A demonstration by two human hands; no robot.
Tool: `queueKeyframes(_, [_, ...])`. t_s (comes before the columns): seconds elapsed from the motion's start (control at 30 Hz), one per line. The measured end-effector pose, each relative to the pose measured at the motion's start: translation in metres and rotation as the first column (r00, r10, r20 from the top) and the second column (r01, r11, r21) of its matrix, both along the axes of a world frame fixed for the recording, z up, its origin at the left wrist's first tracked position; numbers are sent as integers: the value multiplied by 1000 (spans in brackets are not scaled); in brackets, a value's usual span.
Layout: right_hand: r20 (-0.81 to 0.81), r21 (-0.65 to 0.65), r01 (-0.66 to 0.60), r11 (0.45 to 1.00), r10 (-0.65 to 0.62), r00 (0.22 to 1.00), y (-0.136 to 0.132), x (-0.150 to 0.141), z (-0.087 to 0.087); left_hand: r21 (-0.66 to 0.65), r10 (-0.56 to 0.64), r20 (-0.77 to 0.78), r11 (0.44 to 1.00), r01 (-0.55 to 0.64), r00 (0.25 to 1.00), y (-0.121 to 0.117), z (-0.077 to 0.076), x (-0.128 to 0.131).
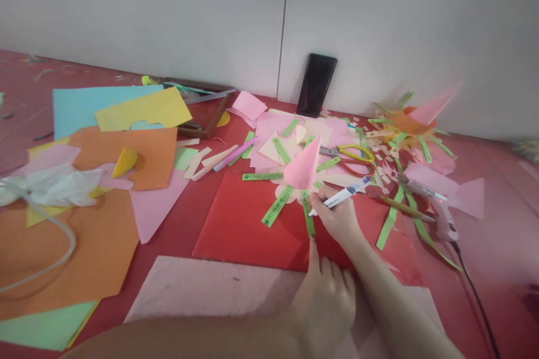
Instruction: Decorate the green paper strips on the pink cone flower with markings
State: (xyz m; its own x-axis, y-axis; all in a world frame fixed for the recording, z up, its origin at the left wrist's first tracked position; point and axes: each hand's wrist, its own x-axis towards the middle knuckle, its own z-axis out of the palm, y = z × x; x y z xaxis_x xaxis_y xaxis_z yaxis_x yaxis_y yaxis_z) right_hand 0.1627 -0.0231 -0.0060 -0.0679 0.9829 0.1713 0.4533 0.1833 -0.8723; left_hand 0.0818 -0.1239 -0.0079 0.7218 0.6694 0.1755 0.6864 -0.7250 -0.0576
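A white marker [343, 193] is gripped in my right hand [337, 216], its tip on a green paper strip [306, 205] with dark lettering. My left hand [326, 291] stretches its index finger to that strip's lower end and presses on it; the other fingers are curled and hold nothing. The strip hangs from a pale flower-shaped paper base under a pink paper cone [304, 165]. A second lettered green strip [278, 207] points down to the left, and another [263, 176] points left; both bear a star. A red folder [248, 224] lies beneath.
Scissors [356, 160] with yellow and red handles lie behind my right hand. To the right are a pencil [406, 208], a glue gun [442, 213] with a cord, and an orange-and-pink paper piece [415, 120]. A phone [316, 85] leans on the wall. Coloured sheets [155, 157] spread at left.
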Motion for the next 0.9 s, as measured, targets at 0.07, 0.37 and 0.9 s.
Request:
queueKeyframes(0.07, [26, 26, -10, 1000, 9, 1000, 0, -1, 1, -2, 3, 7, 1000, -3, 1000, 0, 0, 0])
queueKeyframes(0.37, [21, -2, 11, 1000, -11, 1000, 0, 1, -3, 15, 28, 10, 999, -28, 1000, -1, -1, 0])
queueKeyframes(0.9, [21, 6, 20, 1000, -20, 1000, 1, 0, -1, 31, 33, 19, 999, -34, 999, -1, 0, 1])
